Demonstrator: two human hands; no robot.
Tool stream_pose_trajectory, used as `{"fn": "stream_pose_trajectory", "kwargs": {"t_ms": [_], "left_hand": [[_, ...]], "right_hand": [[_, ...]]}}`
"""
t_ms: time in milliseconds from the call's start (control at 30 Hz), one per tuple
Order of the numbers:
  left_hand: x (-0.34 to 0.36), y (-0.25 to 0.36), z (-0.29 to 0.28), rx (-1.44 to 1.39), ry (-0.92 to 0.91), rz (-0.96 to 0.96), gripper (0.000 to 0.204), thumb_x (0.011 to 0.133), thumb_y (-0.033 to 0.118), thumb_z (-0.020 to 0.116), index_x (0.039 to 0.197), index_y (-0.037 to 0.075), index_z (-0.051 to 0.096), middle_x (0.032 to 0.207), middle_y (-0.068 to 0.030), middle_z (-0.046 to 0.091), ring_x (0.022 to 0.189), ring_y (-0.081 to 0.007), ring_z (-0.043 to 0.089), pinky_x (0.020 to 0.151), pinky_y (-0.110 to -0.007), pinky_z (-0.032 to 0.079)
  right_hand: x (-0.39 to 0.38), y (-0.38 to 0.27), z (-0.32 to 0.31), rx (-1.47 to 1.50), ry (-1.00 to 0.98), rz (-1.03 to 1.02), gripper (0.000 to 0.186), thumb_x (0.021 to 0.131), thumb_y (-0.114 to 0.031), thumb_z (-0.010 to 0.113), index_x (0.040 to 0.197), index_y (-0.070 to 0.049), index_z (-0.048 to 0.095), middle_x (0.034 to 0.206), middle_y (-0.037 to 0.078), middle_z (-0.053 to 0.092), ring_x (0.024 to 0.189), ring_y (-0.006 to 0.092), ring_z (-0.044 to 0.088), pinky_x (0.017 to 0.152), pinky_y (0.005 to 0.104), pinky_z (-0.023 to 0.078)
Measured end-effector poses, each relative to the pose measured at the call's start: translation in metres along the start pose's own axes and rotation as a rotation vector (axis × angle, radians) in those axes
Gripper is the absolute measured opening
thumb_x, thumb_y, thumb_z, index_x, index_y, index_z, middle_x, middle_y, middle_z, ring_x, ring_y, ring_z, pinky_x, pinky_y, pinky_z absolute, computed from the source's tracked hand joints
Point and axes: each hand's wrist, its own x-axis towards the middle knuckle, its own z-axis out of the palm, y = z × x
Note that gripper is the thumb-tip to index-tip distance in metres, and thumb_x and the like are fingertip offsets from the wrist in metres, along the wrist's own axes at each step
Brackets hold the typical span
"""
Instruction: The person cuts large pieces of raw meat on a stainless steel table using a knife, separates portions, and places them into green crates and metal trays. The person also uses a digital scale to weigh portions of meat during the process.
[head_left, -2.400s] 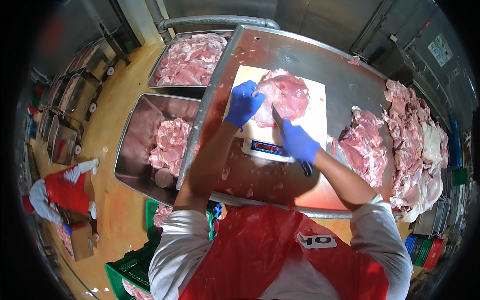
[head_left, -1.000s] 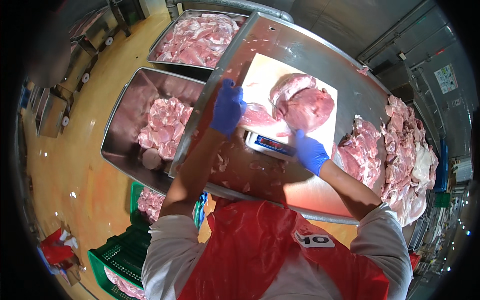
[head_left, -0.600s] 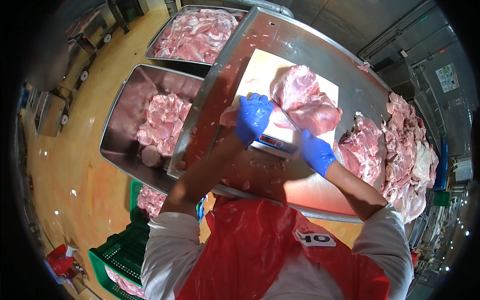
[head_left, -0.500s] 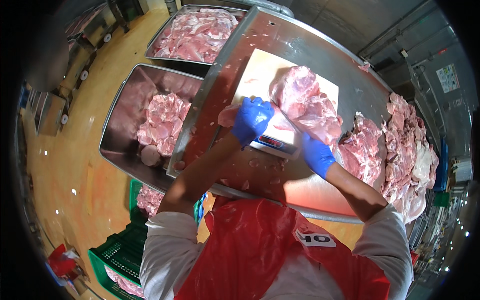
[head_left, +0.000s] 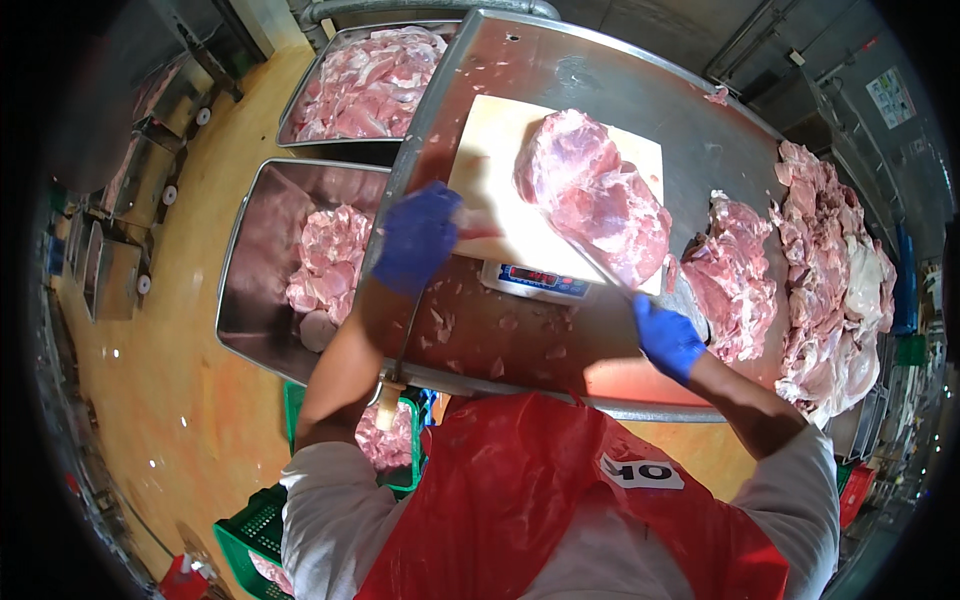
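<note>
My left hand (head_left: 415, 238), in a blue glove and smeared by motion, is closed on a small strip of meat (head_left: 476, 223) at the left edge of the white cutting board (head_left: 487, 140). A large piece of raw pink meat (head_left: 590, 185) lies on the board's right half. My blue-gloved right hand (head_left: 670, 338) is closed round a knife, its handle hidden in the fingers. The knife's thin blade (head_left: 598, 262) points up and left along the lower edge of the large piece. Under the board shows a scale (head_left: 535, 281) with a lit red display.
The steel table (head_left: 640, 85) carries meat piles to the right, one near (head_left: 732, 275) and one farther (head_left: 825, 270). Metal bins of meat stand left, one nearer (head_left: 240, 290) and one behind (head_left: 290, 110). A cream-handled rod (head_left: 387, 405) hangs at the table's edge above green crates (head_left: 243, 545).
My left hand has moved left from the board's lower middle with the strip of meat. My right hand and knife have drawn slightly down and right, off the large piece.
</note>
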Motion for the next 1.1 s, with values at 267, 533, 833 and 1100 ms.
{"fn": "stream_pose_trajectory", "kwargs": {"t_ms": [267, 533, 833, 1100], "left_hand": [[0.110, 0.008, -0.127, 0.082, -0.050, -0.174, 0.014, 0.075, 0.008, 0.054, 0.079, -0.001, 0.065, 0.075, -0.0082, 0.064, 0.071, -0.0146, 0.058, 0.066, -0.031, 0.049], [0.296, -0.039, -0.194, 0.828, 0.431, -0.063, 0.063, 0.075, 0.017, 0.071, 0.133, 0.002, 0.051, 0.120, -0.0220, 0.063, 0.112, -0.0344, 0.061, 0.097, -0.037, 0.048], [0.170, -0.054, 0.030, -0.043, -0.339, -0.275, 0.059, 0.096, 0.041, 0.056, 0.142, 0.007, 0.044, 0.137, -0.0092, 0.053, 0.125, -0.0226, 0.050, 0.101, -0.038, 0.044], [0.173, -0.077, 0.133, -0.504, -0.356, -0.081, 0.044, 0.104, 0.024, 0.038, 0.140, -0.001, 0.043, 0.141, -0.0122, 0.047, 0.133, -0.0206, 0.042, 0.113, -0.033, 0.030]], "right_hand": [[-0.073, 0.024, 0.050, 0.408, 0.286, 0.054, 0.018, 0.098, -0.019, 0.049, 0.101, -0.004, 0.040, 0.071, 0.028, 0.060, 0.060, 0.0479, 0.059, 0.051, 0.0566, 0.042], [-0.027, 0.027, 0.055, 1.299, 0.681, 0.196, 0.017, 0.101, -0.016, 0.052, 0.102, 0.001, 0.053, 0.070, 0.004, 0.056, 0.057, 0.0108, 0.052, 0.052, 0.0288, 0.044], [0.036, 0.028, 0.022, 2.284, 0.506, -0.064, 0.007, 0.096, -0.015, 0.058, 0.098, -0.009, 0.061, 0.087, -0.001, 0.061, 0.080, 0.0107, 0.057, 0.077, 0.0249, 0.047], [0.059, -0.006, -0.023, 2.162, 0.623, -0.103, 0.019, 0.093, -0.022, 0.064, 0.104, -0.008, 0.059, 0.088, 0.000, 0.058, 0.082, 0.0105, 0.055, 0.073, 0.0257, 0.047]]}}
